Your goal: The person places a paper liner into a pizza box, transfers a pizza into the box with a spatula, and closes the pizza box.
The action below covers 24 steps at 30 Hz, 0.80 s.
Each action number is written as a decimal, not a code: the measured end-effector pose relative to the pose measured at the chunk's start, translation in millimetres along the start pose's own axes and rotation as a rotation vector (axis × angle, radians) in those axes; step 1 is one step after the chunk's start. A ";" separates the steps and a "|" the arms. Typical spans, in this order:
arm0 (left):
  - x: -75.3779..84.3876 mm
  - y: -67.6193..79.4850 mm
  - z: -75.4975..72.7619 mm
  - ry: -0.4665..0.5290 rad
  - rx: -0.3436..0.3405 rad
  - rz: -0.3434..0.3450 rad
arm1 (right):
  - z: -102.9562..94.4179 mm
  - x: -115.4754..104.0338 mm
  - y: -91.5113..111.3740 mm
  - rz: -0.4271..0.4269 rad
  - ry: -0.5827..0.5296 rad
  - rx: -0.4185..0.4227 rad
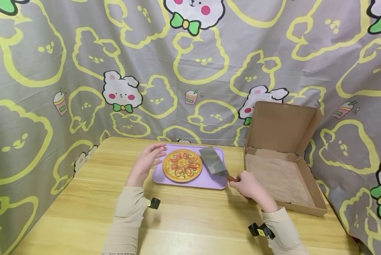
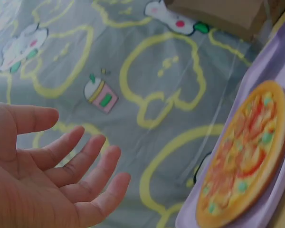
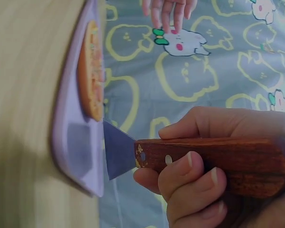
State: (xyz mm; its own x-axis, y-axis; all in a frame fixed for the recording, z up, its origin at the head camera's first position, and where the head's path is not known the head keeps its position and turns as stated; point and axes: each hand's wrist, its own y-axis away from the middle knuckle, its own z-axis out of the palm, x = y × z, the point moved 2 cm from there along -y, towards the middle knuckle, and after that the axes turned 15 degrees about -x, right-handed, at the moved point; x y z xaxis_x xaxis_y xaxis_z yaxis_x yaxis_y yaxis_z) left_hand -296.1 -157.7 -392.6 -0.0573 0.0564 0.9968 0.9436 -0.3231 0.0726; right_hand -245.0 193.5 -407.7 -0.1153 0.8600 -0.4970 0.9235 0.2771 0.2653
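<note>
A round pizza with a golden crust lies on the left part of a lilac tray. My right hand grips the brown wooden handle of a wide metal spatula. Its flat blade reaches over the right part of the tray, its edge close to the pizza's right side. My left hand hovers by the tray's left edge with fingers spread and relaxed. In the left wrist view that hand's palm shows, holding nothing, apart from the pizza.
To the right stands an open cardboard pizza box, lid raised at the back and a paper-like sheet inside. The wooden table ends at a patterned grey curtain behind. Each forearm wears a small black wrist camera.
</note>
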 end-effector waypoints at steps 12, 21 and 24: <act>5.0 -26.5 54.5 -0.009 -0.050 0.014 | -10.6 -17.9 -4.0 -0.036 -0.028 0.014; -6.2 -36.7 92.7 -0.117 -0.110 -0.042 | -10.7 -27.5 -12.3 -0.045 -0.052 0.049; -17.3 -39.9 100.9 -0.141 -0.171 -0.083 | -10.0 -28.3 -13.5 -0.046 -0.052 0.057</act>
State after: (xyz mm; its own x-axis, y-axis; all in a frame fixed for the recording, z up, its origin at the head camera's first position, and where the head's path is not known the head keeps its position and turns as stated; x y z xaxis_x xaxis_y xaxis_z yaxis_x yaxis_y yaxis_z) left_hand -299.8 -50.5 -416.3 -0.0747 0.2165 0.9734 0.8678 -0.4667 0.1704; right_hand -257.9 169.6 -389.0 -0.1406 0.8230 -0.5504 0.9371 0.2901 0.1944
